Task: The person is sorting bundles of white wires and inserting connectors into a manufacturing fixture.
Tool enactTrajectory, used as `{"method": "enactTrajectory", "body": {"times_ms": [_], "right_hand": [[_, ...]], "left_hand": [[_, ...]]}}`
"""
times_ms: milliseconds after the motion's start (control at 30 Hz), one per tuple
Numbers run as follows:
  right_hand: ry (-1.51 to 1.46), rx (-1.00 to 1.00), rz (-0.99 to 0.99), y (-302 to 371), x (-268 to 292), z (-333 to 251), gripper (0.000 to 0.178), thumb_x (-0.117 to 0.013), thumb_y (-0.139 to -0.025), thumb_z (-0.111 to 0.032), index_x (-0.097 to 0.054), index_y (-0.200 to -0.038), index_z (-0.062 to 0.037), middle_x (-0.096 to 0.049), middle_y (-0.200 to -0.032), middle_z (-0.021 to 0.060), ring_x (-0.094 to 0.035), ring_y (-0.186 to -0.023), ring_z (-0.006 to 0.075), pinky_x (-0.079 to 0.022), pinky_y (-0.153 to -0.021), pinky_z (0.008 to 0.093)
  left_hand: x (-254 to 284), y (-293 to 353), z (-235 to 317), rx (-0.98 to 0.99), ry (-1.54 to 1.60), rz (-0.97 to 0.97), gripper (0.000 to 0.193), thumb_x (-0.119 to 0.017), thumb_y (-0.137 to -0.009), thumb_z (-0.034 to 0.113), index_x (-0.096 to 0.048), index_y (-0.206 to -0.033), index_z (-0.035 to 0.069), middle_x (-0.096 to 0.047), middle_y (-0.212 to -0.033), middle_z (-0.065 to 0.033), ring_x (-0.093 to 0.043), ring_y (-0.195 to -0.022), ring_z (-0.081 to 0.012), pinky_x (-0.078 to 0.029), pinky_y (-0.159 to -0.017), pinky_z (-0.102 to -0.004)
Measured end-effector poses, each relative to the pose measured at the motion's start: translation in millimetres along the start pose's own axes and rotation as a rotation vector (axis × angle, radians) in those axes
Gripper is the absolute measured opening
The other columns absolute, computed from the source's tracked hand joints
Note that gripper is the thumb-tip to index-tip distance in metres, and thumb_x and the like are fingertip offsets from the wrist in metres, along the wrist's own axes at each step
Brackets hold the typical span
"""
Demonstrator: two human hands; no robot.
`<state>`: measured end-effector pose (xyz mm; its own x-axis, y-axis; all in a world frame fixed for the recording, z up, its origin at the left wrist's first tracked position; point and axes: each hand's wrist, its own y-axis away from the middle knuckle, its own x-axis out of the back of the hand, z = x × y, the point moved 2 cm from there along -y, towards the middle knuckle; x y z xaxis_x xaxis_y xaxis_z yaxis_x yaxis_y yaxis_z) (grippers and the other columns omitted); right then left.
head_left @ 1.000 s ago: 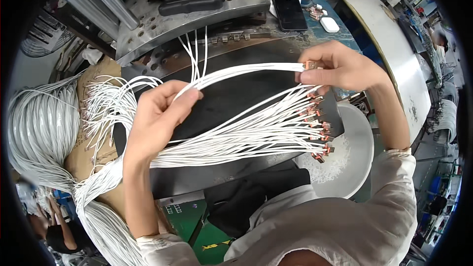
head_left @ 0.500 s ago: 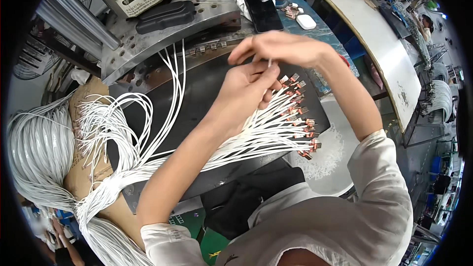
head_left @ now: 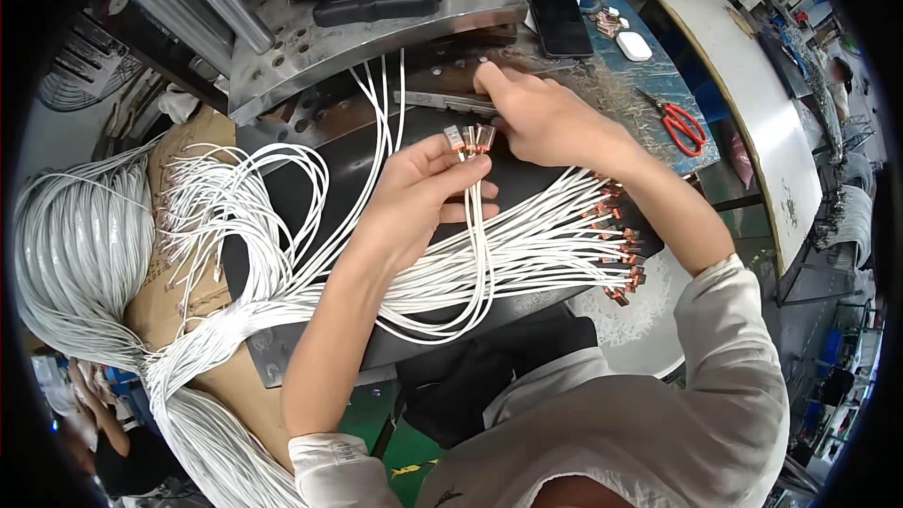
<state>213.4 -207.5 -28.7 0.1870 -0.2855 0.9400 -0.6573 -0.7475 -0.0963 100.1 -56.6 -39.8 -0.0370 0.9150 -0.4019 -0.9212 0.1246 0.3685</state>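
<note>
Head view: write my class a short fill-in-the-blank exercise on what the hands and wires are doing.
1. The left hand pinches white wires tipped with ___ copper-coloured terminals.
2. The right hand reaches toward those ___.
3. Red-handled ___ lie on the blue bench to the right.

Missing words: three; terminals; scissors

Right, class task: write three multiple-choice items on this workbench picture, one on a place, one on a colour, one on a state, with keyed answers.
1. Where do the scissors lie?
A. To the right of the right hand
B. On the cardboard
C. On the phone

2. What colour are the wires?
A. Black
B. White
C. Yellow

3. What is the left hand doing?
A. Resting open
B. Holding scissors
C. Pinching a few wires with their copper terminals upward

Answers: 1 A, the red handles show right of that hand; 2 B, every strand is white; 3 C, the terminals stand above its fingertips.
</note>
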Motion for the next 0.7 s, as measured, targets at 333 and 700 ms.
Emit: {"method": "enactTrajectory", "body": {"times_ms": [333,700], "right_hand": [[-1.246,-0.296,-0.102,13,-1,16,0.027,-0.055,-0.104,-0.027,-0.063,-0.103,-0.0013,-0.062,-0.091,0.0033,-0.060,-0.088,0.0097,-0.052,-0.074,0.0271],[-1.124,-0.218,-0.151,23,3,0,0.031,-0.056,-0.103,-0.030,-0.064,-0.107,-0.0010,-0.064,-0.084,-0.0003,-0.056,-0.071,0.0059,-0.045,-0.060,0.0221]], "left_hand": [[-7,-10,-3,0.001,-0.161,0.084,0.016,-0.074,-0.089,0.007,-0.062,-0.097,0.001,-0.071,-0.092,-0.0087,-0.069,-0.079,-0.0137,-0.055,-0.072,-0.0261],[-15,-9,2,0.029,-0.212,0.110,0.018,-0.072,-0.091,0.010,-0.060,-0.101,0.002,-0.073,-0.094,-0.0107,-0.069,-0.077,-0.0128,-0.056,-0.072,-0.0248]]}}
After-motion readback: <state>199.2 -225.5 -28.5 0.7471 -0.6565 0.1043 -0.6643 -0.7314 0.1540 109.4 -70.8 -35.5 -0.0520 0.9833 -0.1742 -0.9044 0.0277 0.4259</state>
